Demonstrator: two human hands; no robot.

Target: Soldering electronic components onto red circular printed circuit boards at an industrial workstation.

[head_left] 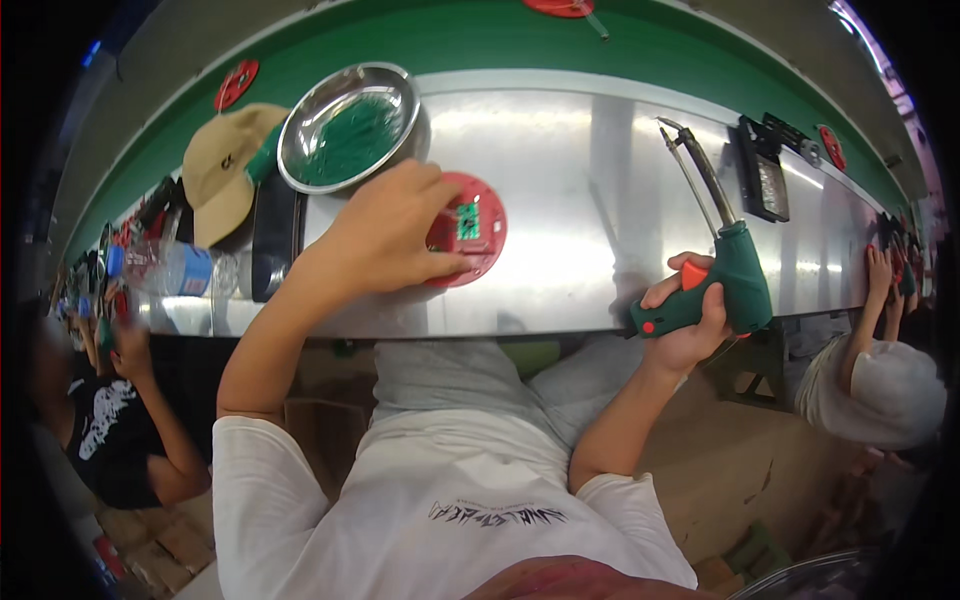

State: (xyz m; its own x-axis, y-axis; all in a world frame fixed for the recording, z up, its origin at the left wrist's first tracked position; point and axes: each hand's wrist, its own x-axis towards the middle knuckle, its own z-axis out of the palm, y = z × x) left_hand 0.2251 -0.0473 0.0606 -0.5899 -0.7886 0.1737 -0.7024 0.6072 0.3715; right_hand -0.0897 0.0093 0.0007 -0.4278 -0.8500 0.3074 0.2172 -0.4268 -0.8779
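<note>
A round red plastic housing (490, 255) rests on the metal table in front of me, a small green circuit board (468, 222) set in its middle. My left hand (392, 232) grips the housing from its left side, thumb on the near part and fingers over the far part. On the right, my right hand (690, 325) is wrapped around the handle of a green soldering gun (745, 275) with a red trigger. Its long metal tip and a thin curved tube point up and away from me, apart from the housing.
Beyond my left hand stands a steel bowl (292, 165) of thin green pieces. A beige cap (222, 165), a black case (275, 245) and a plastic bottle (190, 268) lie to its left. A black tray-like object (765, 175) sits at far right. Co-workers sit on both sides.
</note>
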